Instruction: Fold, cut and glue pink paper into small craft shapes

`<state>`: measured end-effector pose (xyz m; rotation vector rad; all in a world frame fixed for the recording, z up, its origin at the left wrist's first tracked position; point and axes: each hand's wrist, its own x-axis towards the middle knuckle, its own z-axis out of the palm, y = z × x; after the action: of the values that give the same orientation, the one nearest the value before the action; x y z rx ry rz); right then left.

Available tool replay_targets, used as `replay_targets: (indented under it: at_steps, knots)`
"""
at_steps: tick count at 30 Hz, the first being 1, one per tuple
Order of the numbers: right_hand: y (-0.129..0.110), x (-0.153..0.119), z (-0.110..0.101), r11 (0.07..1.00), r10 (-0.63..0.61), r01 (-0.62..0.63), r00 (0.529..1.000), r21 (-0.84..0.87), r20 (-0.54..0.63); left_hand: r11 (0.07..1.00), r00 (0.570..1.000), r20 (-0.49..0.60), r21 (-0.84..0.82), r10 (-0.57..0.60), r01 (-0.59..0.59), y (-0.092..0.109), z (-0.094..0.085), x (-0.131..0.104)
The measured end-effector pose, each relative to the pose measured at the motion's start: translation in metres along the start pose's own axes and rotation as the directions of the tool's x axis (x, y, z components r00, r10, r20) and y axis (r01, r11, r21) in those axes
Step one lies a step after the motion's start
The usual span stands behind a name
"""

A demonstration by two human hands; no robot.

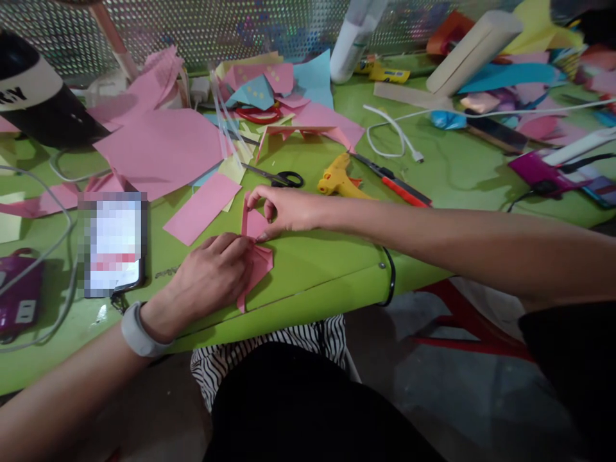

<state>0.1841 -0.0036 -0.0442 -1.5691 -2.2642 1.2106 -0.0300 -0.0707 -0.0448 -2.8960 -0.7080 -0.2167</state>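
Note:
A folded piece of pink paper [262,264] lies near the table's front edge, under both hands. My left hand [214,269] presses on its middle with fingers bent together, hiding part of it. My right hand [283,212] curls over the upper part, thumb low by the left fingertips and forefinger at the top edge. Just left of the paper is a flat pink strip [202,208]. Scissors with black handles [286,179], a yellow glue gun [339,176] and a red and black utility knife [399,183] rest beyond my right hand.
A phone [115,247] lies left of my left hand, near a purple power strip [19,289]. Large pink sheets [163,147] and paper scraps spread behind. A white cable [385,131] and a white bottle [353,42] are at the back. A perforated panel [269,29] borders the table.

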Motion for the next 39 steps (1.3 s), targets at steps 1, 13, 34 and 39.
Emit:
replay_targets:
  at_steps: [1,13,34,39]
  knots:
    - [0.0,0.0,0.0,1.0,-0.001,0.001,1.0,0.003,-0.005,1.0,1.0,0.003,-0.001,0.0,0.0,0.0,0.0,0.0]
    - [-0.01,-0.002,0.0,0.998,0.048,-0.048,0.999,-0.028,-0.007,1.0,1.0,-0.013,0.016,0.008,-0.007,0.0,0.0,0.0]
    - [0.002,-0.011,-0.015,0.845,-0.47,0.37,0.858,-0.385,-0.208,0.999,0.998,-0.063,0.041,-0.026,0.028,-0.004,-0.03,-0.004]
    - [0.012,0.008,-0.002,0.724,-0.587,0.415,0.791,-0.551,-0.175,0.953,0.951,-0.071,-0.055,-0.302,0.298,-0.003,-0.03,-0.016]
